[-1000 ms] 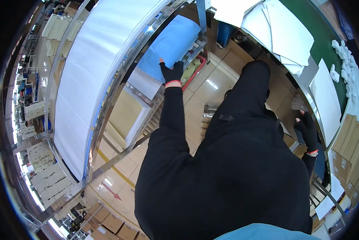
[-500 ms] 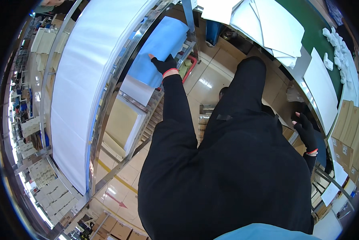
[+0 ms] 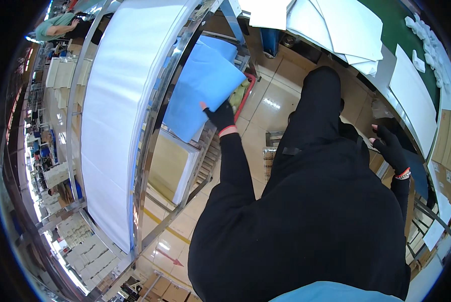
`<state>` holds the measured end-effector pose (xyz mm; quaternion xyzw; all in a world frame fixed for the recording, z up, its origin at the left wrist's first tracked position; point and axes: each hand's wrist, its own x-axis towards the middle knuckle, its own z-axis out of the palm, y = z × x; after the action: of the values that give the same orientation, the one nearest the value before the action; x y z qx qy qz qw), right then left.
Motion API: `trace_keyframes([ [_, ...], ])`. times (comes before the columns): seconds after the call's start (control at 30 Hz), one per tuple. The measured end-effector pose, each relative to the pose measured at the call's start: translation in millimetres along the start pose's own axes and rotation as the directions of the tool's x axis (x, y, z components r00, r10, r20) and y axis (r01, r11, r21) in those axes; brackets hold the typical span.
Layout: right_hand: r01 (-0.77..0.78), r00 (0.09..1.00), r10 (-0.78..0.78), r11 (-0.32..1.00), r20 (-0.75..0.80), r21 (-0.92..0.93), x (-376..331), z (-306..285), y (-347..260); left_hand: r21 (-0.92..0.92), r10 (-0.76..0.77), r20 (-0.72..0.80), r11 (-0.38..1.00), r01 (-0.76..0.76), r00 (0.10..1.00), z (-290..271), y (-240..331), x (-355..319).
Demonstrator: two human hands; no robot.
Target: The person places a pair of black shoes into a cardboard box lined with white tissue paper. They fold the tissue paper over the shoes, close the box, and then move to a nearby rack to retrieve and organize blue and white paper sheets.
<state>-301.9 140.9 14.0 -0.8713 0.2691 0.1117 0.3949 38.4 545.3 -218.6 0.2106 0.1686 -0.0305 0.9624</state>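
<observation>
One long white stack [image 3: 117,100] covered the top of the rack [image 3: 232,21], and one green-surfaced bench [image 3: 400,31] curved along the right. On the rack's lower shelf lay blue sheeting [image 3: 200,75] in at least two layers, its long axis running from lower left to upper right, one corner pointing right. Half a second earlier, that end was rounded and smooth. Two hands showed: the left hand [image 3: 219,116] was at the sheeting's right edge, thumb on top; I could not tell whether it pinched. The right hand [image 3: 389,148] hung beside the bench, fingers slightly spread.
</observation>
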Motion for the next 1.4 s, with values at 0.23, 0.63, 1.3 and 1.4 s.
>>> trace_keyframes([
  [0.23, -0.036, 0.998, 0.038, 0.997, -0.039, 0.062, 2, -23, 11, -0.155, 0.032, -0.027, 0.987, -0.036, 0.999, 11, -43, 27],
  [0.63, -0.067, 0.993, 0.055, 0.99, 0.103, 0.125, 58, -63, 89, -0.095, 0.189, -0.176, 0.974, -0.207, 0.966, 45, -69, 51],
  [1.3, -0.871, 0.4, -0.015, 0.305, 0.917, 0.385, 292, 238, -226, 0.284, -0.226, -0.522, 0.863, 0.417, 0.822, 109, 103, -166],
  [1.4, -0.851, 0.502, -0.081, 0.132, 0.861, 0.508, 299, 284, -206, 0.384, -0.2, -0.537, 0.807, 0.448, 0.82, 114, 124, -199],
])
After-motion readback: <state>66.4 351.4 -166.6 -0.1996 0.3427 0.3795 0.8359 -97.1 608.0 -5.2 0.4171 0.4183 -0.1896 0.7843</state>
